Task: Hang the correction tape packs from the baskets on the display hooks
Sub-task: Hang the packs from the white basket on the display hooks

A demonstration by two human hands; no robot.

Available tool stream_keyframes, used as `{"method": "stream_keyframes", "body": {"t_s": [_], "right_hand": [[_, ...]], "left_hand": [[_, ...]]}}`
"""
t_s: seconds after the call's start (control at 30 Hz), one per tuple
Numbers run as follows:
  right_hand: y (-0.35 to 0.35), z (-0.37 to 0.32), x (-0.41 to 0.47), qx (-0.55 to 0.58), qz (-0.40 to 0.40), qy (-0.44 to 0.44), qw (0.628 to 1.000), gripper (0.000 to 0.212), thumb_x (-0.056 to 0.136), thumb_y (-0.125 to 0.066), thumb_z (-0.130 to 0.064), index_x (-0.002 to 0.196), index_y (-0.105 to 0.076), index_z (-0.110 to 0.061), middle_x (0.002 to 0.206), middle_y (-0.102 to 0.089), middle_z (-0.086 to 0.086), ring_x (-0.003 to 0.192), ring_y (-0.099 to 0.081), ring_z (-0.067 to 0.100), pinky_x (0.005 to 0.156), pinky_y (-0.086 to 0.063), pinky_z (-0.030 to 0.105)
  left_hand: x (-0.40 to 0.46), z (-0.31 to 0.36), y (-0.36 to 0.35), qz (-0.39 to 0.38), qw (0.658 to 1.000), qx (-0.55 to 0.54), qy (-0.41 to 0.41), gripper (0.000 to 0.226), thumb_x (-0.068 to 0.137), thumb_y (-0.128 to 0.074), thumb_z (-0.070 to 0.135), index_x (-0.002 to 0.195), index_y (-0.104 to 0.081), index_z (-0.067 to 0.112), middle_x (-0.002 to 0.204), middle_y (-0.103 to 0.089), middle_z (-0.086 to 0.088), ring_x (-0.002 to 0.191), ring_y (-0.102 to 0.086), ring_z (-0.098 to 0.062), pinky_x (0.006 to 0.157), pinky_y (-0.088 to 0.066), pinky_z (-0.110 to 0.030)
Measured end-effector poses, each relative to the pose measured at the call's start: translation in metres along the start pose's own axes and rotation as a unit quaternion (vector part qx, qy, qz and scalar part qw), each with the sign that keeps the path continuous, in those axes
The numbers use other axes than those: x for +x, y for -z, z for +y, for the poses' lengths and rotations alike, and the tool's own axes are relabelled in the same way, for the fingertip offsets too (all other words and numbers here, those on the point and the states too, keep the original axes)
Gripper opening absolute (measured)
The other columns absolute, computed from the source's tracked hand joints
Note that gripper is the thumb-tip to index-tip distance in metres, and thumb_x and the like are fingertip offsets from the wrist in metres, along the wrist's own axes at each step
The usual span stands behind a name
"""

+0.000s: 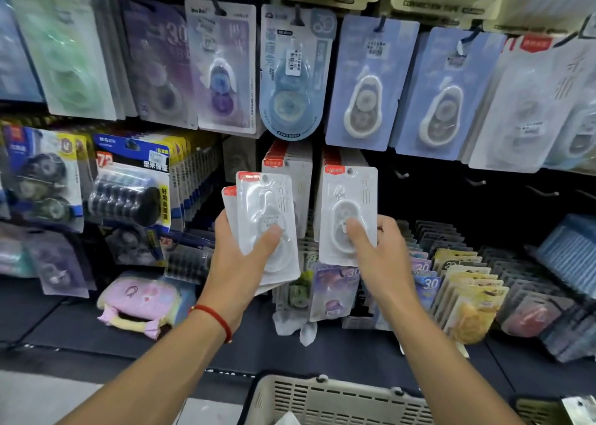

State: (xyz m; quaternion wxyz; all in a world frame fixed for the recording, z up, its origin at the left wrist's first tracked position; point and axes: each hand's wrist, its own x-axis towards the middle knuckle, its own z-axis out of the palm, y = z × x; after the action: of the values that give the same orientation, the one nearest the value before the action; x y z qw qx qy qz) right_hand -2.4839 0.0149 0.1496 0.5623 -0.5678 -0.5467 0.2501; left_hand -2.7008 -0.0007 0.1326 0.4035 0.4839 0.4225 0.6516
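My left hand (240, 257) grips a small stack of white correction tape packs (267, 218) with red top labels, thumb across the front blister. My right hand (377, 250) pinches a single matching pack (346, 198) by its lower part, thumb on the dispenser. That pack is raised in front of a row of the same packs hanging on a hook (338, 158). A second row of them (288, 163) hangs just left, behind the stack. A beige slotted basket (325, 399) sits below at the bottom edge.
Other correction tape packs hang above and at both sides. Bare hooks (401, 175) stick out of the dark panel to the right. A lower shelf carries upright rows of packs (464, 282) and a pink plush pouch (142, 299). A second basket corner (541, 408) shows at bottom right.
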Motion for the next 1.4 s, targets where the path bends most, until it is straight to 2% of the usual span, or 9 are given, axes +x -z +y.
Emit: {"method": "stream_keyframes", "body": {"t_s": [0.17, 0.27, 0.33, 0.57, 0.7, 0.87, 1.0, 1.13, 1.4], "right_hand": [[-0.001, 0.004, 0.004, -0.05, -0.007, -0.002, 0.999, 0.035, 0.099, -0.061, -0.054, 0.122, -0.054, -0.028, 0.109, -0.066, -0.015, 0.091, -0.064, -0.001, 0.059, -0.044, 0.012], [0.003, 0.012, 0.001, -0.173, -0.047, -0.033, 0.983, 0.062, 0.103, -0.051, -0.059, 0.15, -0.041, -0.019, 0.146, -0.05, 0.0, 0.126, -0.056, 0.02, 0.089, -0.048, 0.032], [0.009, 0.013, -0.007, -0.196, -0.039, -0.018, 0.98, 0.061, 0.105, -0.05, -0.052, 0.155, -0.036, -0.019, 0.156, -0.038, 0.003, 0.142, -0.043, 0.023, 0.105, -0.042, 0.039], [0.03, 0.001, -0.037, -0.057, -0.201, 0.04, 0.977, 0.035, 0.095, -0.066, -0.056, 0.127, -0.063, -0.042, 0.122, -0.065, -0.017, 0.105, -0.065, 0.0, 0.092, -0.053, 0.025], [0.046, 0.006, -0.043, -0.06, -0.181, 0.063, 0.98, 0.026, 0.094, -0.071, -0.052, 0.117, -0.064, -0.046, 0.113, -0.068, -0.018, 0.1, -0.066, 0.0, 0.084, -0.054, 0.02], [0.066, 0.019, -0.039, 0.059, -0.151, 0.024, 0.986, 0.022, 0.099, -0.072, -0.033, 0.119, -0.065, -0.037, 0.109, -0.077, -0.02, 0.101, -0.073, 0.001, 0.08, -0.059, 0.02], [0.079, 0.026, -0.027, 0.131, -0.093, -0.017, 0.987, 0.016, 0.103, -0.067, -0.024, 0.117, -0.063, -0.032, 0.11, -0.077, -0.007, 0.096, -0.077, 0.021, 0.076, -0.065, 0.048], [0.091, 0.029, -0.01, 0.143, -0.056, -0.004, 0.988, 0.02, 0.104, -0.062, -0.014, 0.118, -0.061, -0.029, 0.106, -0.074, -0.012, 0.086, -0.074, 0.019, 0.058, -0.061, 0.032], [0.087, 0.037, 0.005, 0.175, -0.054, -0.031, 0.983, 0.018, 0.104, -0.063, -0.015, 0.121, -0.064, -0.022, 0.113, -0.076, 0.002, 0.087, -0.076, 0.028, 0.059, -0.06, 0.032]], "left_hand": [[-0.001, -0.001, -0.003, 0.017, 1.0, -0.007, 0.002, 0.063, 0.082, -0.081, 0.044, 0.137, -0.049, 0.042, 0.114, -0.07, 0.03, 0.104, -0.07, 0.005, 0.083, -0.056, -0.021], [-0.001, 0.001, -0.006, 0.017, 1.0, -0.012, 0.004, 0.059, 0.079, -0.078, 0.043, 0.131, -0.053, 0.042, 0.113, -0.072, 0.027, 0.102, -0.071, 0.003, 0.075, -0.058, -0.014], [-0.002, 0.002, -0.01, 0.011, 1.0, -0.014, 0.003, 0.058, 0.078, -0.078, 0.04, 0.131, -0.054, 0.04, 0.113, -0.072, 0.025, 0.101, -0.071, 0.003, 0.074, -0.056, -0.01], [-0.018, 0.0, -0.048, -0.07, 0.996, -0.034, 0.037, 0.064, 0.08, -0.084, 0.04, 0.136, -0.054, 0.036, 0.123, -0.074, 0.01, 0.11, -0.074, -0.012, 0.083, -0.062, -0.026], [-0.027, 0.0, -0.071, -0.118, 0.991, -0.041, 0.053, 0.076, 0.079, -0.088, 0.042, 0.143, -0.048, 0.037, 0.133, -0.072, 0.005, 0.121, -0.071, -0.02, 0.1, -0.058, -0.048], [-0.027, -0.003, -0.086, -0.15, 0.987, -0.026, 0.056, 0.073, 0.087, -0.079, 0.051, 0.148, -0.045, 0.034, 0.138, -0.069, 0.009, 0.128, -0.066, -0.015, 0.107, -0.053, -0.044], [-0.019, -0.005, -0.089, -0.115, 0.992, -0.017, 0.052, 0.058, 0.088, -0.07, 0.047, 0.141, -0.052, 0.034, 0.127, -0.074, 0.013, 0.122, -0.069, -0.011, 0.101, -0.057, -0.036], [-0.014, -0.004, -0.09, -0.065, 0.997, 0.001, 0.036, 0.055, 0.086, -0.07, 0.044, 0.138, -0.055, 0.034, 0.124, -0.075, 0.016, 0.117, -0.07, -0.006, 0.106, -0.054, -0.04], [-0.012, -0.004, -0.095, -0.03, 0.999, 0.037, 0.012, 0.052, 0.085, -0.071, 0.051, 0.132, -0.058, 0.036, 0.121, -0.075, 0.017, 0.114, -0.071, -0.004, 0.108, -0.053, -0.046]]}}
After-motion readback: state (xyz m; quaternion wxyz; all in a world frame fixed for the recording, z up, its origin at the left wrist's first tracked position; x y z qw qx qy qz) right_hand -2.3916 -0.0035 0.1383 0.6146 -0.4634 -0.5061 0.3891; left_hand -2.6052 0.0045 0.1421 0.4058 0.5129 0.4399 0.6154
